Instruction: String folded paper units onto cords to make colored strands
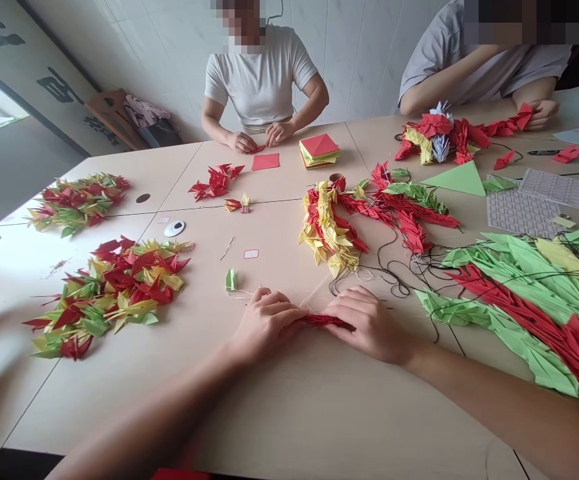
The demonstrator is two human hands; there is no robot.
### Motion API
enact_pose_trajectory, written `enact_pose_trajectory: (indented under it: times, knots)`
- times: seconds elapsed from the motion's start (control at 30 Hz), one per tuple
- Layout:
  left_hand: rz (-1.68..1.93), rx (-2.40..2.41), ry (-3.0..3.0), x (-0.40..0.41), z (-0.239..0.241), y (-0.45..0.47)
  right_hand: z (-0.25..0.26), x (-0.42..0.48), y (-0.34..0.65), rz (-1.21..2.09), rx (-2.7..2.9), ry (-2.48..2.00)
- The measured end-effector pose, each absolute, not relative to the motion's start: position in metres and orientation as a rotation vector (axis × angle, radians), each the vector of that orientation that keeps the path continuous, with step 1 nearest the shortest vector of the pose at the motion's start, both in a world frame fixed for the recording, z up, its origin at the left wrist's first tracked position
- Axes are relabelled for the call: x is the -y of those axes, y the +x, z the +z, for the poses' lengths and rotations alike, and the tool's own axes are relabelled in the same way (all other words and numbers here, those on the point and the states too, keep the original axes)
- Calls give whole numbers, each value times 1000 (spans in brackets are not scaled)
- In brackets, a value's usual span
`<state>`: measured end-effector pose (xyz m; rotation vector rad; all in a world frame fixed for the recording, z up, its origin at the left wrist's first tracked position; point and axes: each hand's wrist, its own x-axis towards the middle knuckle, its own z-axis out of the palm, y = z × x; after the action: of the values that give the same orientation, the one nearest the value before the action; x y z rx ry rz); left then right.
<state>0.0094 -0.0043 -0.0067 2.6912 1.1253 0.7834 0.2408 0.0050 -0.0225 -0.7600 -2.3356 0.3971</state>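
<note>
Between my two hands, low over the table's near half, lies a strand of red folded paper pieces [323, 320]. My left hand [272, 319] has its fingers closed on the left end. On the right end, my right hand [362, 321] is closed with its fingers bent over it. White thread [318, 291] runs up from the strand. Left of my left hand is a small green folded piece [231, 279] with thread trailing from it. Beyond my hands sits a bundle of yellow and red folded paper strands [329, 230].
Heaps of folded paper pieces [114, 293] lie at left. Green and red strands [519, 307] with black cords [394, 283] spread at right. A stack of square paper [319, 151] stands farther back. Two people [264, 80] sit across the table, their hands on red paper.
</note>
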Motion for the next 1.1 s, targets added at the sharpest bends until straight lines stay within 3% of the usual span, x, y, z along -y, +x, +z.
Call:
enact_pose_trajectory:
  times: [0.43, 0.83, 1.1]
  knots:
    - [885, -1088, 2664, 7, -9, 15, -21, -3, 238, 386, 2385, -776]
    - [656, -1170, 2694, 5, 0, 11, -21, -8, 243, 319, 2338, -801]
    - [740, -1163, 2710, 6, 3, 12, -20, -8, 243, 339, 2328, -782]
